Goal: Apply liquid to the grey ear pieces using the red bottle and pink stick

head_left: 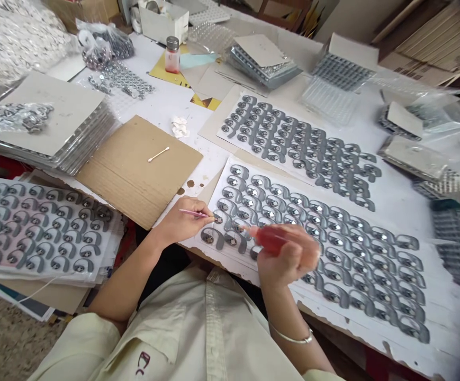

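Observation:
My left hand point(185, 221) pinches a thin pink stick point(192, 212), its tip over the left edge of a white sheet point(224, 168) covered in rows of grey curved metal pieces point(251, 202). Each piece carries a small shiny part. Closed around a squeeze bottle of red liquid point(270, 238), my right hand point(289, 262) holds it tilted over the same sheet. The bottle's narrow nozzle points left, close to the pieces near the stick; whether it touches one I cannot tell. Blur softens the right hand and bottle.
A cardboard piece point(134, 169) with a cotton swab point(159, 154) lies left of my hands. Behind the sheet is a second sheet of similar pieces point(297, 137). A small jar point(172, 55) stands at the back; stacked trays point(55, 121) sit at left. Another filled sheet point(35, 227) lies lower left.

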### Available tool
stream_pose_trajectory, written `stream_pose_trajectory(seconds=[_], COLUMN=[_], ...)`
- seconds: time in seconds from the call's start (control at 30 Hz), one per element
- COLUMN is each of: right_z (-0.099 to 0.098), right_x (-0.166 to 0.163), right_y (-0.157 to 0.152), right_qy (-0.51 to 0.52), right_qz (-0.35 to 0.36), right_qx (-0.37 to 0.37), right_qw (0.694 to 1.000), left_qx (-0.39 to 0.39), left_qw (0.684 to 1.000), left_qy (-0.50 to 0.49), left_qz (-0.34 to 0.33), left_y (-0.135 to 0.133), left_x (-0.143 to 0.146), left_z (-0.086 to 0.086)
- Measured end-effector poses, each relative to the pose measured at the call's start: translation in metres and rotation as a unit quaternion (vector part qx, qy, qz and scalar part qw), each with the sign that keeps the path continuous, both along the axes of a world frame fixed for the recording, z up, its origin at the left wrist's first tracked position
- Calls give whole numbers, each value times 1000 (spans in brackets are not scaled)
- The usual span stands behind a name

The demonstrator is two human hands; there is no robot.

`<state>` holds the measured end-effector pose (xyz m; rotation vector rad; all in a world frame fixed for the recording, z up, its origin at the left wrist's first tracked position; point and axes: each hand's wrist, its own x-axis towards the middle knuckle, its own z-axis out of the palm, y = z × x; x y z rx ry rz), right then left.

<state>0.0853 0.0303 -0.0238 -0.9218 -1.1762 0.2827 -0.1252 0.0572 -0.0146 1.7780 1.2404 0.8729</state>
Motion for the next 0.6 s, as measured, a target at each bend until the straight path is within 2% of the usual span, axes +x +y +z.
stream_pose_trajectory(seconds=[0.13, 0.23, 0.33, 0.6], right_z=[9, 11, 9, 15], right_x=[23, 39, 47, 45], right_y=[-4, -7, -7, -6], right_qy=[164, 237, 281, 331], right_qz=[52, 70, 108, 194], right_qx=[-124, -169, -207, -181], right_qw=[977, 954, 931, 906], left_qx=[-46, -76, -69, -52], left_qw=[997, 993, 993, 994], left_qy=[-52, -82, -82, -60], left_qz=[20, 36, 41, 74], left_y=[-8, -14, -19, -29], left_x=[-1, 0, 2, 5], left_z=[-4, -5, -4, 3])
